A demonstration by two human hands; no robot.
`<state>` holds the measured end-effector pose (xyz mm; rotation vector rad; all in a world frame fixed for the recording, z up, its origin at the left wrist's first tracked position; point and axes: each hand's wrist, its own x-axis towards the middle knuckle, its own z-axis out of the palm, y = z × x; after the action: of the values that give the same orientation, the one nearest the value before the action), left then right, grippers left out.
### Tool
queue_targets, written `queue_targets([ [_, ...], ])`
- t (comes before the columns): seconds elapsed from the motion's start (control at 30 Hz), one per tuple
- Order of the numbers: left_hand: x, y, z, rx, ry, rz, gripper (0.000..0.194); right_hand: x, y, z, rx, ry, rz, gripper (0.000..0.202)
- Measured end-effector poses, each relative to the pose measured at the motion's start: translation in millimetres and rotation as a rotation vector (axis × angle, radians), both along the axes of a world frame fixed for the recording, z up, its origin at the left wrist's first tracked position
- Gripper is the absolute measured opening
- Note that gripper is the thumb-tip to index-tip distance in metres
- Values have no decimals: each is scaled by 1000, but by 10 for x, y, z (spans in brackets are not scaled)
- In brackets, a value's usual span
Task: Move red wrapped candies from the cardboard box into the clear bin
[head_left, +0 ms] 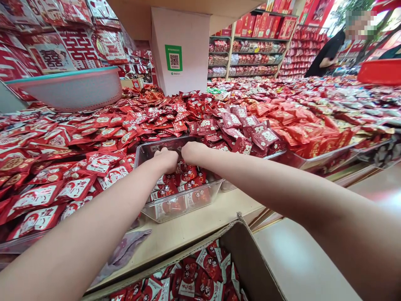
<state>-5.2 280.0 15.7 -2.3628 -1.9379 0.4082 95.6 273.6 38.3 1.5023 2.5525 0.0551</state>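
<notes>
- Display of red and maroon glossy foil packets [232, 121] spread across the back and both sides, heaped higher than the work area.
- Pale wooden ledge [194, 225] ran along its front; open brown cardboard box [253, 257] stood on the near side, holding red-and-white figure-printed wrapped packets [206, 263].
- Clear rectangular plastic bin [145, 152] sat on the ledge, directly beyond the box. Foreshortening hid which side was longer.
- Both forearms reached over the box. Left hand [166, 160] was curled in the bin's left-centre; right hand [191, 151] bent downward by the far rim. Hands were just beside each other, knuckles up. Fingertips hidden: could not tell how far either grip was open, or whether it held anything.
- Smaller red figure-printed packets [188, 174] lay inside the bin, below the hands and toward the near wall, left hand apparently nearer.
</notes>
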Motion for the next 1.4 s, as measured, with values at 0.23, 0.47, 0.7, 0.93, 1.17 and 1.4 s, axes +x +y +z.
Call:
queue_targets([
  [0.23,-27,86,-39,-57,-22,-123,38,6,-62,-13,21,81,-154,33],
  [0.47,-52,179,-107,54,-43,-153,41,10,-144,-10,81,147,-191,32],
  [0.7,-39,180,-118,93,-59,-79,28,-53,-13,-69,-34,138,-65,34],
  [0.93,-49,186,-120,42,-77,-30,36,-57,98,-96,-80,132,-92,36],
  [1.17,-41,127,-23,13,-121,-83,52,-62,169,-133,23,242,-183,33],
  [1.4,-38,117,-95,80,-74,-58,37,-60,119,-180,133,197,-45,29],
])
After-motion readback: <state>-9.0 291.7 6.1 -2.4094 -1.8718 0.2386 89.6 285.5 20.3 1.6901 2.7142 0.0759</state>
